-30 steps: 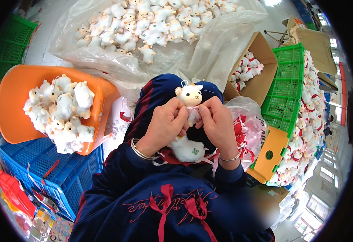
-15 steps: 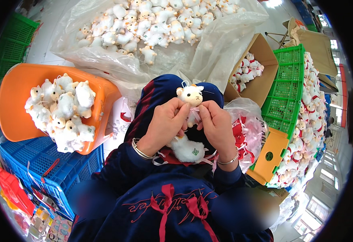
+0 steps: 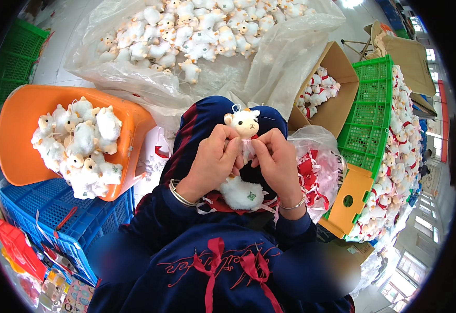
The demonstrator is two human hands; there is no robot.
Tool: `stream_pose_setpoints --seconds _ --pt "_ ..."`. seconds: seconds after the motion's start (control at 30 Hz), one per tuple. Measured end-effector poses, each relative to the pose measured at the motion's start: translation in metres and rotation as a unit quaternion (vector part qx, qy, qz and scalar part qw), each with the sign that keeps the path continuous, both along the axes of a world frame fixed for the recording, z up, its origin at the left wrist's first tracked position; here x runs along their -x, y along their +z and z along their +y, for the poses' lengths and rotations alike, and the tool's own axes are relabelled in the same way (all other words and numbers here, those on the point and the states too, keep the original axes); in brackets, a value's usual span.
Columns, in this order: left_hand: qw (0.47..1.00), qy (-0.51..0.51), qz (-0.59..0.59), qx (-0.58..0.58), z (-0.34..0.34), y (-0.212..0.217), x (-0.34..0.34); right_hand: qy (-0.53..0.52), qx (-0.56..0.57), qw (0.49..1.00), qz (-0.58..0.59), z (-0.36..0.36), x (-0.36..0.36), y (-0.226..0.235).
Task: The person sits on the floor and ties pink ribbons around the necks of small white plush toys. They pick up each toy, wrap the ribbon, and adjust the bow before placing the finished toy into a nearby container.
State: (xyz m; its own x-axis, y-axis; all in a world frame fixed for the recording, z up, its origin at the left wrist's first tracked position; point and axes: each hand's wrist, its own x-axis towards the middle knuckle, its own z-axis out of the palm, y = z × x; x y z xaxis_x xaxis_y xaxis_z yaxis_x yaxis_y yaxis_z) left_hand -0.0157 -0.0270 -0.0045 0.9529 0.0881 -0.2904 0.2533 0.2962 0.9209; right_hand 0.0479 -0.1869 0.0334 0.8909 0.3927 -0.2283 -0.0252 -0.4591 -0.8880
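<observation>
A small white plush lamb stands upright over my lap, its head above my fingers and its body below them. My left hand and my right hand both pinch it at the neck, where a thin pale ribbon shows between the fingertips. Each wrist wears a bracelet. Loose white ribbon ends trail across my dark blue clothing under the toy.
An orange tub of plush lambs rests on a blue crate at left. A clear plastic sheet heaped with more lambs lies ahead. At right are a cardboard box, a green crate and a bag of red ribbons.
My fingers have shifted slightly at the lamb's neck; the toy and both hands stay in the same place.
</observation>
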Motion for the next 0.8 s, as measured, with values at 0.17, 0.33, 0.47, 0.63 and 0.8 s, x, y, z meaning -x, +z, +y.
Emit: stream_pose_setpoints --seconds 0.17,0.33,0.47,0.63,0.8 --pt "0.998 0.005 0.046 0.048 0.002 0.002 -0.001 -0.004 -0.013 1.0 0.024 -0.002 0.0 -0.001" --pt "0.996 -0.006 0.084 0.016 0.011 0.01 -0.002 0.0 -0.001 0.999 0.046 0.001 -0.004 0.002" --pt "0.986 -0.02 -0.02 -0.164 0.012 0.0 0.001 -0.011 -0.012 0.998 0.056 0.001 -0.004 0.001" --pt "0.968 -0.005 -0.083 -0.238 0.016 0.001 -0.002 -0.006 0.0 0.998 0.065 0.002 -0.004 0.001" --pt "0.981 -0.026 -0.058 -0.186 0.023 -0.001 -0.007 -0.01 0.0 0.998 0.06 0.005 -0.004 0.003"
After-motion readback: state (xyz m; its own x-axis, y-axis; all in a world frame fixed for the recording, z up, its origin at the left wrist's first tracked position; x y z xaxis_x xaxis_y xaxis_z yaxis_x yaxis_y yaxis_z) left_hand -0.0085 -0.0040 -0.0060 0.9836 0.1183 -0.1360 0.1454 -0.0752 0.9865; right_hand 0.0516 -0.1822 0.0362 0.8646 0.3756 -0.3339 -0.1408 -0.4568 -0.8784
